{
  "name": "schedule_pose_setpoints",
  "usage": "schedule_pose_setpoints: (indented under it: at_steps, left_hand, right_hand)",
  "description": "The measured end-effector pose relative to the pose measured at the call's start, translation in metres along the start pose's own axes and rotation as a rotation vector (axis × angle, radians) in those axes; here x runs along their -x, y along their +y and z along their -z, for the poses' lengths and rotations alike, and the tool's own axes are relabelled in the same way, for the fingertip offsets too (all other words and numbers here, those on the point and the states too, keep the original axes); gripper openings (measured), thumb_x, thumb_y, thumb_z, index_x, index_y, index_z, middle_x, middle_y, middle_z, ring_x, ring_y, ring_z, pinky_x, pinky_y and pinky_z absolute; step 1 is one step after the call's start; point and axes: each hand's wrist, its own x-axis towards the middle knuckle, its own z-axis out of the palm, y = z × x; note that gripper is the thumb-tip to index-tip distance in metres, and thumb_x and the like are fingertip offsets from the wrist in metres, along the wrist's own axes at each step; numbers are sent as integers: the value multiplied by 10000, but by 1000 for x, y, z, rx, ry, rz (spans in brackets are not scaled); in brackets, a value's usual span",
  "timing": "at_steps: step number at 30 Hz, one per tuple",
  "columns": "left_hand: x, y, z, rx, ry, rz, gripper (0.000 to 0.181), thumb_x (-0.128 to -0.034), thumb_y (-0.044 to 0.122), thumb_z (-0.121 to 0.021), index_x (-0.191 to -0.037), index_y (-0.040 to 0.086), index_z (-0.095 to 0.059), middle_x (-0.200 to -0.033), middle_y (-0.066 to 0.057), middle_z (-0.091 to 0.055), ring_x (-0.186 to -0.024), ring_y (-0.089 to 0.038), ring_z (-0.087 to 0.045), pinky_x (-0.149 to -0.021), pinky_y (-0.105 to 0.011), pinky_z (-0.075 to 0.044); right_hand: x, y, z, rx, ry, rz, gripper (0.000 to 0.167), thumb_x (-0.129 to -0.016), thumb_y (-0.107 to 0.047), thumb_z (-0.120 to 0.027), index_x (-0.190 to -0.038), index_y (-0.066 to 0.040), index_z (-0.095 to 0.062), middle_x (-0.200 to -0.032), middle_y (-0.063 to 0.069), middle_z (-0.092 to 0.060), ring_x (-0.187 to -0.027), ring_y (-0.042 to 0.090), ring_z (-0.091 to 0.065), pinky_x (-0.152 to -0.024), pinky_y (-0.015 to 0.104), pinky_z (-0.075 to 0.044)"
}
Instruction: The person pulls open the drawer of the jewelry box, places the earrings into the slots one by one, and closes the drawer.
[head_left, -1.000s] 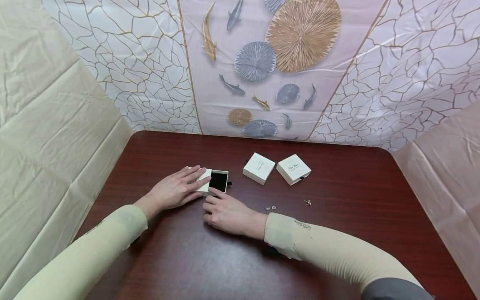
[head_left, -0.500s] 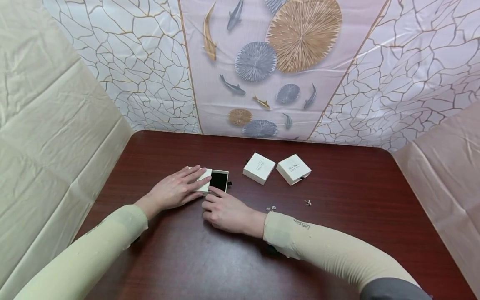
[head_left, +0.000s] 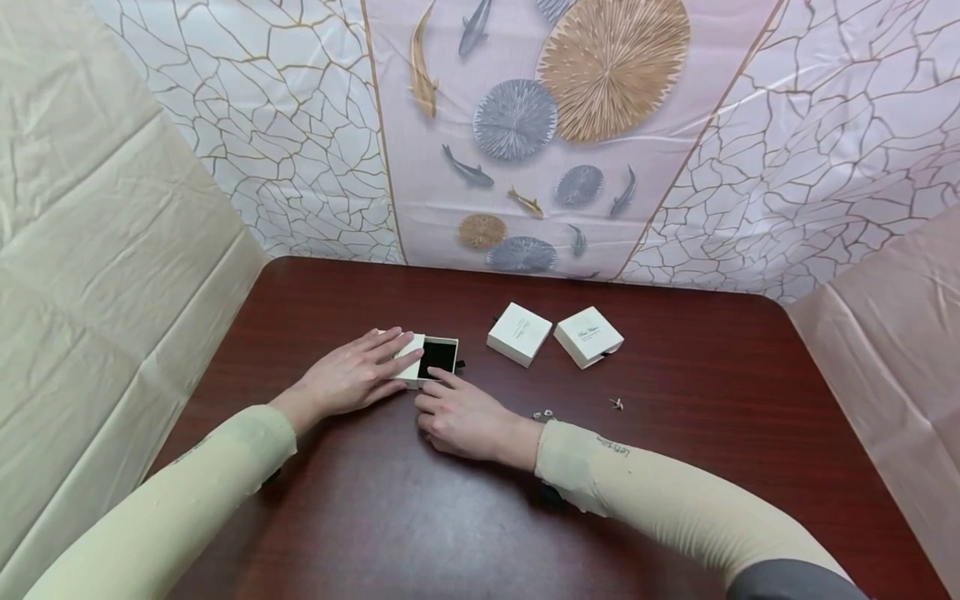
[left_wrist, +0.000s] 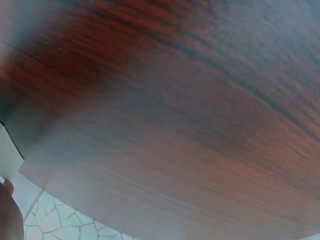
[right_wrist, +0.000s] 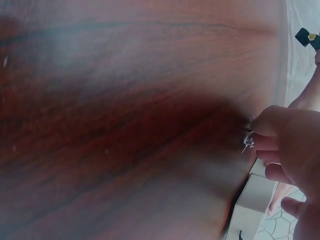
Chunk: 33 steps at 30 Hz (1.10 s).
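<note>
While the left hand (head_left: 347, 379) lies spread on a box (head_left: 437, 353), the right hand (head_left: 471, 421) pinches jewellery (right_wrist: 248, 141). Closed boxes (head_left: 519, 335) stand beyond.

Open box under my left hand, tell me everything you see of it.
The box looks like white cardboard. Its black-lined drawer is partly out to the right, with a black tab at its end. It lies flat on the table. Your left hand rests on its cover; your right hand is at the drawer's near edge, contact unclear.
</note>
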Motion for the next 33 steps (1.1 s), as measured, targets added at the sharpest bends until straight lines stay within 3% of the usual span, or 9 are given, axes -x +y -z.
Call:
schedule_pose_setpoints:
  at_steps: [8,11,17,26,33]
  left_hand:
    - [-1,0,3,1,-17,8,560,-1040,324,-703,-1542,104,-591,-1568,-215,-551,-1450,-404,-533,-1181,-566,-445]
    - [-1,0,3,9,-27,14,557,-1047,330,-693,-1547,111,-588,-1578,-210,-543,-1456,-403,-526,-1185,-567,-441]
    - [0,0,2,19,-19,9,554,-1046,321,-695,-1546,107,-588,-1577,-213,-542,-1457,-409,-523,-1180,-573,-444]
    - [0,0,1,1,-14,0,552,-1043,313,-698,-1542,103,-591,-1568,-218,-550,-1445,-409,-536,-1168,-568,-460]
    - [0,0,1,1,-8,-1,551,-1042,316,-697,-1539,101,-594,-1566,-220,-552,-1442,-412,-539,-1168,-567,-459]
  right_hand:
    - [8,12,4,-82,20,-28,53,-991,-269,-748,-1012,-228,-774,-1057,-43,-685,-1143,202,-618,-1241,465,-385]
    - [7,14,6,-91,23,8,78,-1009,-221,-734,-1072,-243,-776,-1047,-46,-686,-1134,207,-623,-1220,446,-415]
    - [3,13,5,-34,-51,99,188,-1030,-202,-668,-1170,-286,-760,-1081,-51,-679,-1202,197,-624,-1221,408,-408]
    - [-2,11,3,28,-46,161,133,-1025,-223,-654,-1083,-272,-763,-1081,-47,-685,-1147,204,-612,-1218,390,-398]
    - [-2,12,0,12,-25,133,97,-1011,-227,-672,-1022,-254,-764,-1041,-64,-683,-1109,188,-608,-1195,379,-418]
